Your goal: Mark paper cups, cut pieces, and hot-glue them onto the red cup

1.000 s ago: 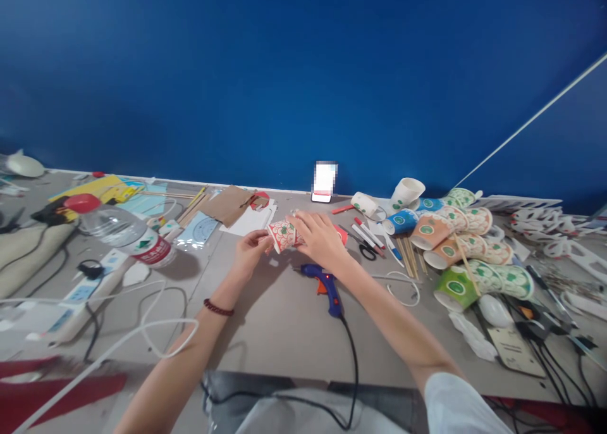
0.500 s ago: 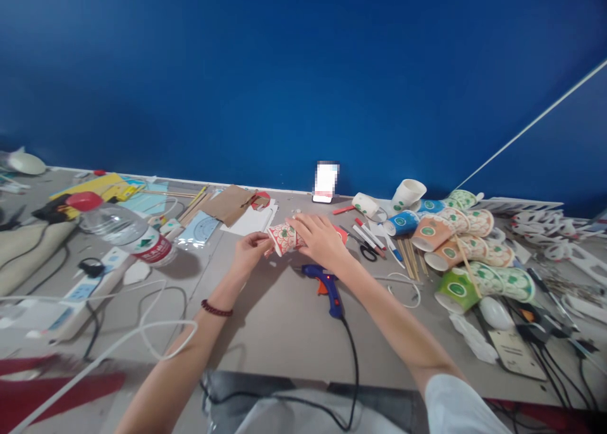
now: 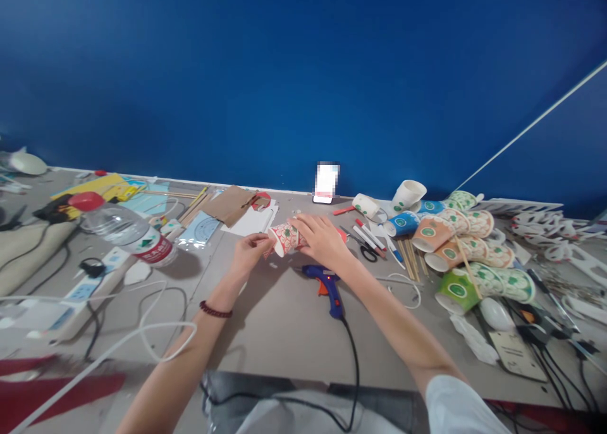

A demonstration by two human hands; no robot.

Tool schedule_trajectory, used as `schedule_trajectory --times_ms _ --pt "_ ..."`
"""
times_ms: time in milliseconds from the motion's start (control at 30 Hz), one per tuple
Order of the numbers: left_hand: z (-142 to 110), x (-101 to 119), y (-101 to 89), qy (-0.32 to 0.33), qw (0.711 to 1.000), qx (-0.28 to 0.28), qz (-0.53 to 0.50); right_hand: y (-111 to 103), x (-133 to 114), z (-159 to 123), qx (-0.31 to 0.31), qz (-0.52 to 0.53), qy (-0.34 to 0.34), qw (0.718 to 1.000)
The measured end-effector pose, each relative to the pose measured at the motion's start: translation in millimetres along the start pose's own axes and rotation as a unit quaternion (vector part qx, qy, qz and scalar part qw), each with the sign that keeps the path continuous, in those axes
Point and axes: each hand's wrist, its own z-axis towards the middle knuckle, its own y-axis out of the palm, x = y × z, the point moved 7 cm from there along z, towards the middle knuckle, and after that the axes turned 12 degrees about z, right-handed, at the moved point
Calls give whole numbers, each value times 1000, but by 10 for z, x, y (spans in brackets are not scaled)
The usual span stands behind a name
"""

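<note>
A red-and-white patterned paper cup (image 3: 283,239) lies on its side above the table, its rim turned to the left. My right hand (image 3: 323,241) is wrapped over it from above and hides much of its far end, where some red shows past the fingers. At the rim, my left hand (image 3: 251,254) is closed in a pinch; a small reddish bit shows at the fingertips, too small to name. Just below my right hand a blue glue gun (image 3: 327,287) with an orange trigger rests on the table, its small light lit.
Several joined paper cups (image 3: 458,290) lie at the right, beside wooden sticks (image 3: 410,260), markers (image 3: 365,238) and black-handled scissors (image 3: 368,252). A lit phone (image 3: 325,182) leans on the blue wall. Left are a water bottle (image 3: 126,231), a power strip (image 3: 80,301) and cardboard (image 3: 231,205).
The cup has shifted and turned very slightly, with a little more of its side showing between my hands. Both hands stay almost in place.
</note>
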Motion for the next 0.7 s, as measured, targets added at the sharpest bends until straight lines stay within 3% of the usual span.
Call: schedule_trajectory --times_ms 200,400,700 --pt "52 -78 37 -36 996 -19 -82 -51 21 -2 16 -7 7 1000" --pt "17 -21 65 10 998 -55 -8 -36 5 -10 27 -14 -8 1000" --pt "-3 -7 52 19 998 -45 50 -41 -73 -8 26 -34 -31 999"
